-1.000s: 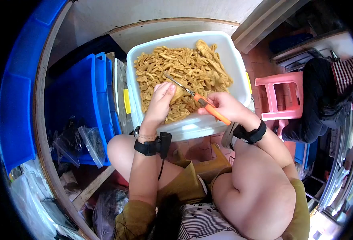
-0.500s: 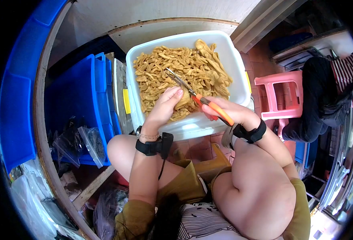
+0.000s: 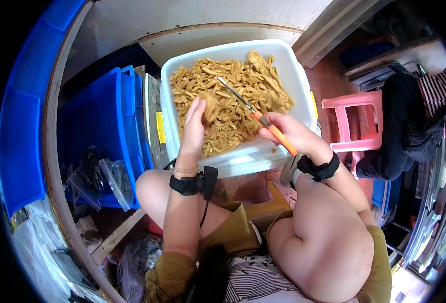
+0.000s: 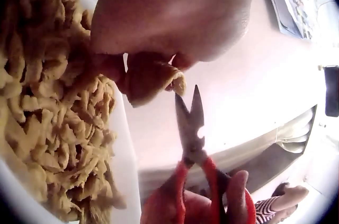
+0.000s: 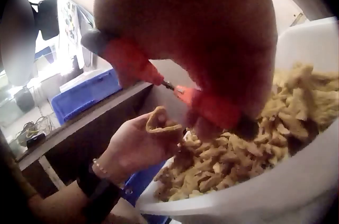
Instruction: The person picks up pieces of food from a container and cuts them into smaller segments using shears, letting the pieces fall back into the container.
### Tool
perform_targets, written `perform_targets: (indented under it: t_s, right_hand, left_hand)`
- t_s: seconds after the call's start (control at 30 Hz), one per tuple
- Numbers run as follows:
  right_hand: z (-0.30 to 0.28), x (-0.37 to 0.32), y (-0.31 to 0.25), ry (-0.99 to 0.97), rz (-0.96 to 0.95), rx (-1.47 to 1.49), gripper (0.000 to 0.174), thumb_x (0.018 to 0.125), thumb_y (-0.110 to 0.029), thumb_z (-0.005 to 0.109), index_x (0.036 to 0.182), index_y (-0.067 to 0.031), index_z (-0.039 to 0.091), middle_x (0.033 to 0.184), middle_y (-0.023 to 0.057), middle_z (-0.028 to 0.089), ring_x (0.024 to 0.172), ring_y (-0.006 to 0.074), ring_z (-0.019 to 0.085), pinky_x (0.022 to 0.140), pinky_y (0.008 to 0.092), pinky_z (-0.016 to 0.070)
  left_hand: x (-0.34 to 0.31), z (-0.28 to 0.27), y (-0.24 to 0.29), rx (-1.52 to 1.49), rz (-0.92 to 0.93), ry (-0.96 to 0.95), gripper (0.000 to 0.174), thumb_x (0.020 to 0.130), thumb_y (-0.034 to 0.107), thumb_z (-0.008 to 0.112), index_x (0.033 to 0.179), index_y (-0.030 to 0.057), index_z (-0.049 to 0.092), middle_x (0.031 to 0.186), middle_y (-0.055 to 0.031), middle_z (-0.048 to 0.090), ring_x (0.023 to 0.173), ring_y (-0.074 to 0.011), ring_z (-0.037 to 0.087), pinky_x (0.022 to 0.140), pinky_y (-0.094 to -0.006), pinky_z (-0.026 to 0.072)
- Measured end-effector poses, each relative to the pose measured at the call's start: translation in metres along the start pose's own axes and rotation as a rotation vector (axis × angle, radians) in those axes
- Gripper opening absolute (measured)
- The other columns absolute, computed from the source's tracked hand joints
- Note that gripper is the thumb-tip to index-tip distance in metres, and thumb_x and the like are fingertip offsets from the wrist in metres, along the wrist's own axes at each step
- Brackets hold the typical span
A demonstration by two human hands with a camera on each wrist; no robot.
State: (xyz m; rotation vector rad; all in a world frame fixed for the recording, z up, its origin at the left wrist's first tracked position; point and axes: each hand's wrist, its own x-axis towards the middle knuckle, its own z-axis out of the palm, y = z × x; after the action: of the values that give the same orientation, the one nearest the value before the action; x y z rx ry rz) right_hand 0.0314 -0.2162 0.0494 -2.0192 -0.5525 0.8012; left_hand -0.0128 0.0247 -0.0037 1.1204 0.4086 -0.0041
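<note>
My left hand [image 3: 193, 123] holds a tan, folded, soft-looking food piece [image 3: 210, 107] between thumb and fingers, above the white tub [image 3: 304, 96]. In the right wrist view the piece [image 5: 161, 122] looks like a bent loop with a cut edge. My right hand [image 3: 291, 132] grips scissors [image 3: 273, 132] by their orange-and-black handles. Their blades point away and to the left over the tub. From the left wrist, the scissor blades [image 4: 190, 120] stand slightly parted, tips close to the curled end of the piece.
Many tan strips [image 3: 233, 136] fill the tub, with larger uncut-looking pieces [image 3: 271, 81] at its far right. Blue bins [image 3: 89, 131] stand left of it. A pink stool [image 3: 354, 121] and another person's dark-clad legs [image 3: 397, 121] are at right.
My left hand has turned and drawn left, taking the piece away from the scissor blades that overlapped it earlier. The right hand shifted slightly right with the scissors, whose blades have closed somewhat.
</note>
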Motion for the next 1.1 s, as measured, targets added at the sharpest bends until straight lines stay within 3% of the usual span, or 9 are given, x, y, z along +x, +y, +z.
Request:
perform_targets:
  t_s: [0.1, 0.2, 0.27, 0.33, 0.4, 0.6, 0.83, 0.9, 1.1]
  right_hand:
    - [-0.001, -0.002, -0.008, -0.062, 0.061, -0.155, 0.042, 0.088, -0.043, 0.068, 0.078, -0.0052, 0.051, 0.059, 0.0005, 0.049, 0.056, 0.0095, 0.048, 0.051, 0.0281, 0.0367]
    - [0.004, -0.001, -0.013, -0.075, 0.048, -0.222, 0.042, 0.087, -0.042, 0.068, 0.081, -0.0030, 0.052, 0.061, 0.0041, 0.051, 0.057, 0.0132, 0.049, 0.053, 0.0309, 0.0381]
    - [0.006, 0.001, -0.011, -0.083, 0.047, -0.232, 0.063, 0.081, -0.065, 0.061, 0.077, -0.0023, 0.056, 0.065, 0.0145, 0.056, 0.063, 0.0296, 0.057, 0.059, 0.0391, 0.0430]
    - [0.005, 0.000, -0.013, -0.089, 0.060, -0.244, 0.064, 0.080, -0.066, 0.061, 0.078, -0.0021, 0.057, 0.066, 0.0152, 0.057, 0.063, 0.0307, 0.058, 0.059, 0.0396, 0.0435]
    - [0.004, 0.001, -0.014, -0.094, 0.075, -0.255, 0.064, 0.080, -0.066, 0.061, 0.079, -0.0019, 0.057, 0.067, 0.0160, 0.058, 0.064, 0.0318, 0.059, 0.060, 0.0401, 0.0441]
    - [0.005, -0.001, -0.018, -0.069, 0.038, -0.308, 0.063, 0.080, -0.065, 0.061, 0.079, -0.0012, 0.058, 0.069, 0.0197, 0.060, 0.069, 0.0366, 0.062, 0.063, 0.0429, 0.0461]
    - [0.003, -0.004, -0.026, 0.029, 0.043, -0.430, 0.061, 0.073, -0.063, 0.068, 0.074, -0.0026, 0.058, 0.064, 0.0201, 0.059, 0.066, 0.0394, 0.062, 0.061, 0.0444, 0.0473]
    - [0.003, -0.004, -0.026, 0.057, 0.028, -0.439, 0.061, 0.072, -0.063, 0.070, 0.072, -0.0031, 0.058, 0.062, 0.0194, 0.058, 0.064, 0.0391, 0.062, 0.059, 0.0441, 0.0474]
    - [0.008, -0.007, -0.027, 0.185, -0.073, -0.539, 0.061, 0.069, -0.064, 0.071, 0.068, -0.0045, 0.057, 0.056, 0.0172, 0.056, 0.057, 0.0377, 0.061, 0.054, 0.0435, 0.0477]
  left_hand:
    - [-0.005, 0.004, 0.013, -0.103, 0.158, -0.128, 0.043, 0.102, 0.025, 0.042, 0.137, 0.0001, 0.041, 0.132, -0.0111, 0.052, 0.121, -0.0190, 0.051, 0.105, -0.0316, 0.0372]
    - [-0.010, 0.007, 0.013, 0.029, 0.125, -0.161, 0.038, 0.103, 0.024, 0.042, 0.130, -0.0014, 0.046, 0.125, -0.0069, 0.053, 0.114, -0.0145, 0.049, 0.102, -0.0285, 0.0354]
    - [-0.006, 0.005, 0.006, 0.106, 0.177, -0.164, 0.035, 0.103, 0.023, 0.043, 0.127, -0.0010, 0.048, 0.122, -0.0067, 0.054, 0.112, -0.0135, 0.049, 0.100, -0.0276, 0.0353]
    - [-0.001, 0.003, -0.002, 0.183, 0.229, -0.167, 0.033, 0.103, 0.022, 0.043, 0.125, -0.0005, 0.050, 0.118, -0.0066, 0.055, 0.109, -0.0125, 0.048, 0.099, -0.0267, 0.0352]
    - [0.002, 0.001, -0.006, 0.190, 0.243, -0.182, 0.024, 0.102, 0.021, 0.045, 0.110, 0.0004, 0.055, 0.103, -0.0032, 0.054, 0.098, -0.0110, 0.047, 0.092, -0.0253, 0.0362]
    - [0.006, 0.000, -0.016, 0.236, 0.230, -0.223, 0.021, 0.101, 0.019, 0.049, 0.089, 0.0019, 0.050, 0.086, -0.0002, 0.041, 0.083, -0.0111, 0.039, 0.080, -0.0254, 0.0359]
    - [0.005, -0.002, -0.011, 0.263, 0.258, -0.208, 0.021, 0.101, 0.019, 0.048, 0.093, 0.0003, 0.053, 0.089, -0.0014, 0.045, 0.085, -0.0107, 0.042, 0.082, -0.0245, 0.0369]
    - [0.001, 0.003, 0.000, 0.106, 0.230, -0.106, 0.022, 0.101, 0.019, 0.048, 0.099, -0.0012, 0.055, 0.093, -0.0020, 0.049, 0.089, -0.0109, 0.045, 0.086, -0.0243, 0.0373]
    - [0.000, -0.005, 0.008, 0.216, 0.284, -0.138, 0.024, 0.101, 0.020, 0.047, 0.102, -0.0021, 0.056, 0.098, -0.0025, 0.050, 0.093, -0.0112, 0.046, 0.089, -0.0247, 0.0373]
